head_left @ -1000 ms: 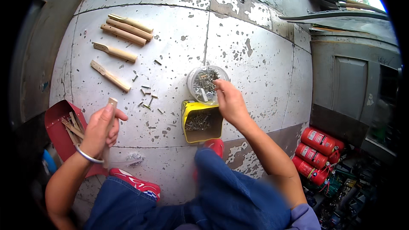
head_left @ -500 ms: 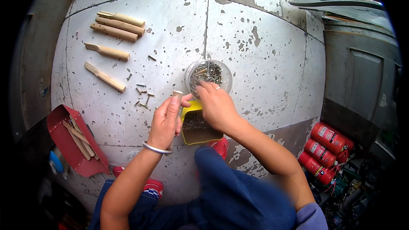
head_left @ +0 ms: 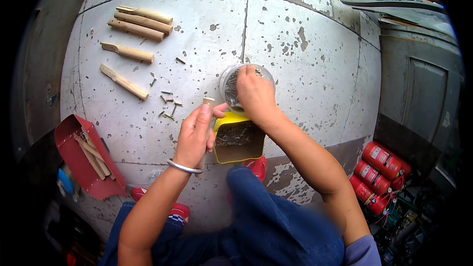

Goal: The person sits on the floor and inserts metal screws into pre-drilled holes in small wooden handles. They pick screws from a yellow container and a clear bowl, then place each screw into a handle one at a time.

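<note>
My left hand is wrapped round a wooden handle held upright, its pale flat end sticking up past the thumb. Just right of it, my right hand reaches down into a clear round plastic tub filled with metal screws or bolts. Those fingers are curled, and their tips and anything between them are hidden among the metal pieces. Below that hand stands an open yellow-rimmed container, with more small metal fasteners inside.
Several shaped wooden handles lie at the upper left of the worn white surface, with loose bolts scattered nearer. A red metal scoop with wooden sticks sits at lower left. Red fire extinguishers lie at lower right.
My right hand has moved up and deeper into the tub, from its near edge over the middle of the fasteners. My left hand keeps its hold on the wooden handle. The view has shifted slightly.
</note>
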A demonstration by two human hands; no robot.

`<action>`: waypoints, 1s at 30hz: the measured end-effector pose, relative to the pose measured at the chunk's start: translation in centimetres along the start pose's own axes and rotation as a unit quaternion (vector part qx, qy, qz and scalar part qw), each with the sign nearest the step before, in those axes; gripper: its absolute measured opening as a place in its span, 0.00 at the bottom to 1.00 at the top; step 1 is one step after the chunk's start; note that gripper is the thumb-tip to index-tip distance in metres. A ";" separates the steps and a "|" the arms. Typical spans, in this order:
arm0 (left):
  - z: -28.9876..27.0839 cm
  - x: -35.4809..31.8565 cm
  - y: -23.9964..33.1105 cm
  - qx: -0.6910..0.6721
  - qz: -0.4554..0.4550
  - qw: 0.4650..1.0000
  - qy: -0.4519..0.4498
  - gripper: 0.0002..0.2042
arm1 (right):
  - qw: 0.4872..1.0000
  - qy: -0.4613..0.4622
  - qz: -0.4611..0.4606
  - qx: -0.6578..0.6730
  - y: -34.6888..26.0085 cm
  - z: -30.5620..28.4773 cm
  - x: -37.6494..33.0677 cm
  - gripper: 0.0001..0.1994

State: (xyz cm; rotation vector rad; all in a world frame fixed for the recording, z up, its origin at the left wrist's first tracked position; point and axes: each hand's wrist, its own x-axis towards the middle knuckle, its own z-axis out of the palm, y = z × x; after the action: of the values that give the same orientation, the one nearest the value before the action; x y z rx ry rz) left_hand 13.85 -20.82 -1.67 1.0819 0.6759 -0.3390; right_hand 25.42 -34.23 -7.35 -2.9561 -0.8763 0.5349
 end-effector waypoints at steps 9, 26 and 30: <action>-0.4 -0.1 0.2 0.015 0.004 1.000 -0.020 0.23 | 0.994 0.071 0.001 -0.082 0.7 1.4 0.6 0.04; -2.1 -0.8 0.9 -0.032 -0.048 0.998 0.001 0.21 | 0.990 0.078 -0.004 0.114 1.3 -2.0 -2.5 0.03; -1.8 -1.2 1.8 -0.036 -0.061 0.997 -0.013 0.20 | 0.993 0.105 -0.043 0.018 1.3 0.2 -0.4 0.05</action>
State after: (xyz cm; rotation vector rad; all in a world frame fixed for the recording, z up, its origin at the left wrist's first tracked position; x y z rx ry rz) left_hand 13.30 -18.50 -0.15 0.9695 0.7276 -0.4298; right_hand 25.70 -35.57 -7.58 -2.8595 -0.9530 0.2273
